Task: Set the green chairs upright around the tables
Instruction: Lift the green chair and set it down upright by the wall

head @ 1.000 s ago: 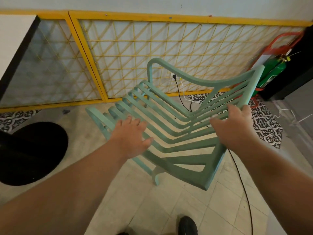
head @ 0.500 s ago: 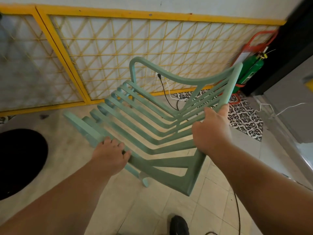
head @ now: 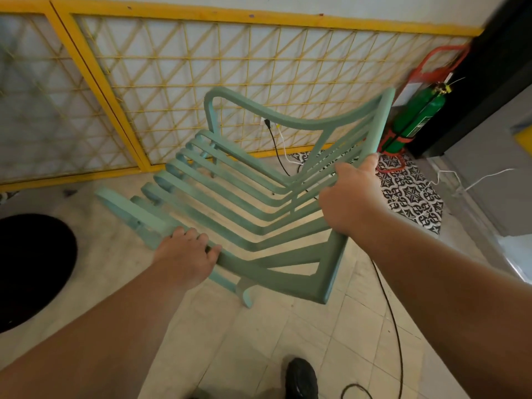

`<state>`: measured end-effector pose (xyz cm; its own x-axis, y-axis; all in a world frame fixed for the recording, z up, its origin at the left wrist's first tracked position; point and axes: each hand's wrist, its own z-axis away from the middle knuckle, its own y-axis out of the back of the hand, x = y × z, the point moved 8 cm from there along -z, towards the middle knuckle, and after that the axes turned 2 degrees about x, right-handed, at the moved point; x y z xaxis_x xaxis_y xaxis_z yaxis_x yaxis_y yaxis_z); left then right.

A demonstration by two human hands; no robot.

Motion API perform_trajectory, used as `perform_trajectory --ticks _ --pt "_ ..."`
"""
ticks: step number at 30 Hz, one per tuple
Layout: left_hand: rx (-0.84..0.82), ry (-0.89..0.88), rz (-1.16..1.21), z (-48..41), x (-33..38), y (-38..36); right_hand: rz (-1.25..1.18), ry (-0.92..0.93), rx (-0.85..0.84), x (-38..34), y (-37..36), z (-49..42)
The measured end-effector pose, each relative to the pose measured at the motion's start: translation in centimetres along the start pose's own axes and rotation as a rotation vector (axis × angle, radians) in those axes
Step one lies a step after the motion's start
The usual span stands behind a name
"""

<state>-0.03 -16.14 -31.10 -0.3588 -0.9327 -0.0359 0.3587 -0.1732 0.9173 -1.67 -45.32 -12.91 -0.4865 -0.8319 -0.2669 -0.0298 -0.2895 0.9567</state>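
Note:
A pale green slatted chair [head: 244,203] hangs tilted in front of me, its seat slats running from lower left toward the backrest at the right. My left hand [head: 185,253] grips the near edge of the seat frame. My right hand [head: 349,197] is closed around the backrest's side post. One chair leg [head: 246,295] points down toward the tiled floor. No table top is in view.
A round black table base [head: 31,269] lies on the floor at the left. A yellow lattice partition [head: 178,82] stands behind the chair. A green fire extinguisher [head: 414,116] in a red stand is at the right. Black cables [head: 391,309] run across the floor by my shoe [head: 300,378].
My left hand slid from the middle slats down to the seat's near edge and closed on it. The view shifted right, so the table base moved toward the left edge.

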Motion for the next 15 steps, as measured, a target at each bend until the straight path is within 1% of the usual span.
perform_trajectory --ticks 4,8,12,15 --pt "-0.028 0.030 0.008 0.6 0.6 -0.5 -0.011 0.034 -0.024 -0.1 0.1 -1.2" --pt "-0.063 0.059 0.016 1.5 1.4 -1.1 0.056 0.055 -0.052 -0.4 0.2 -2.3" --pt "-0.045 0.055 0.025 1.4 1.3 -1.4 0.080 0.080 -0.073 -1.2 0.1 -3.2" --pt "-0.027 0.069 0.035 0.8 1.1 -1.8 0.150 0.120 -0.072 -2.0 0.2 -3.8"
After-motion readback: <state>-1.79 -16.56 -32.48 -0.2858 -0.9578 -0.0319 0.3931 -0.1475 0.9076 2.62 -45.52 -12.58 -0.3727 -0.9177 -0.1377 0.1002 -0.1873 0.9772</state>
